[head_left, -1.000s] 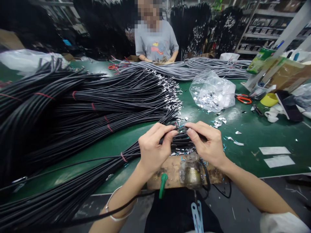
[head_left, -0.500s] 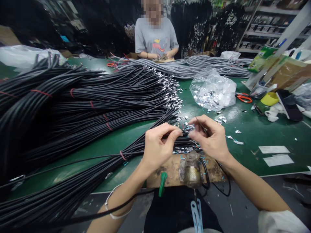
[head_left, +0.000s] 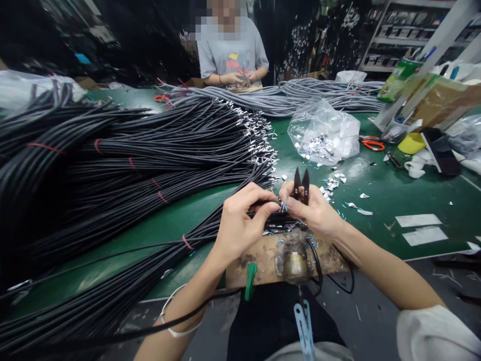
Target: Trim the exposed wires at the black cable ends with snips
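My left hand (head_left: 244, 220) is closed, pinching the end of a black cable between thumb and forefinger. Thin coloured wires (head_left: 283, 206), blue and red among them, stick out of that end. My right hand (head_left: 313, 210) is closed around a pair of thread snips (head_left: 301, 188), whose two dark blades point up and away from me, slightly apart. Its thumb and forefinger meet at the wire ends. Beneath both hands lie more black cables (head_left: 210, 233), tied with a red band. A wooden board with a small motor-like metal device (head_left: 295, 263) sits just below my hands.
Large bundles of black cable (head_left: 169, 145) with stripped ends cover the left. A clear bag of foil scraps (head_left: 325, 133), orange-handled scissors (head_left: 373, 143) and paper strips (head_left: 419, 220) lie right. Grey cables (head_left: 300, 95) run across the back, before a seated co-worker (head_left: 233, 55).
The snips in my right hand have turned so their blades stand upright. My right fingers have come in to the wire ends, near my left fingertips. The view has shifted slightly.
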Motion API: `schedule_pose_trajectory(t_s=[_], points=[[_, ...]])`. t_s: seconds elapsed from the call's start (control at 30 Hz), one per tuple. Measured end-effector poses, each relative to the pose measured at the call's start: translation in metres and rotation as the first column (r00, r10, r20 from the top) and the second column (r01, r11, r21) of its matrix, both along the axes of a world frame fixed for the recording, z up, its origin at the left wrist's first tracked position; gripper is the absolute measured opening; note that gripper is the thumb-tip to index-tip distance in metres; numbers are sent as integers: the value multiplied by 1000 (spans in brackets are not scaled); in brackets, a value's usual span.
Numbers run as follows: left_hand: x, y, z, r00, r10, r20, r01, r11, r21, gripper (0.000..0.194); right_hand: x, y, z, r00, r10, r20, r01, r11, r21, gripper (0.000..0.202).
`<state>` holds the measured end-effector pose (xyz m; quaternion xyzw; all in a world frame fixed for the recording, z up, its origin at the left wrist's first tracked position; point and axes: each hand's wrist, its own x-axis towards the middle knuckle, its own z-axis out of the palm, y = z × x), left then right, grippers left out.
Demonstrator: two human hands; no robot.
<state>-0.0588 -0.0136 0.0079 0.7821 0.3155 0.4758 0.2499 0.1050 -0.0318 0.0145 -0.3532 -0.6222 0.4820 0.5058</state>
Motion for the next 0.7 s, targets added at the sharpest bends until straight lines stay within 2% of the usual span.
schedule_pose_trajectory(t_s=[0.07,0.1,0.13,0.23,0.27,0.3,0.4,0.43,0.5,0.6,0.63,0.7], points=[[2,0,1,998,-15,-68,12,999,-46,23,2,0,1,962,-233,141,191,946,263,17],[2,0,1,996,-18,-90,12,998,-67,28,3,0,1,937,-308,165,245,916,318,15],[3,0,2,995,-17,-98,8,996,-84,32,3,1,1,933,-316,173,255,918,304,13],[5,1,3,997,4,-78,-13,993,-121,35,3,2,0,985,-95,147,80,991,105,12],[6,2,3,997,12,-70,-22,990,-137,35,3,2,-1,986,-55,159,39,994,98,12],[7,2,2,997,13,-71,-24,987,-159,36,3,3,-1,979,-73,192,47,990,136,11],[8,0,2,995,15,-101,-35,979,-199,39,3,5,-3,923,-289,255,214,935,284,14],[8,-1,2,994,17,-112,-38,981,-192,39,3,7,-3,916,-326,234,263,928,264,16],[7,-3,2,993,17,-120,-35,988,-150,37,6,10,-3,937,-328,120,318,943,98,23],[3,-3,4,996,60,-73,-66,994,-84,34,13,12,0,961,-270,-59,255,949,-185,34],[2,-2,5,995,74,-60,-78,994,-76,34,14,11,1,961,-266,-77,247,949,-196,34],[0,-1,5,994,92,-52,-96,992,-79,35,16,9,4,941,-337,-40,335,941,-47,31]])
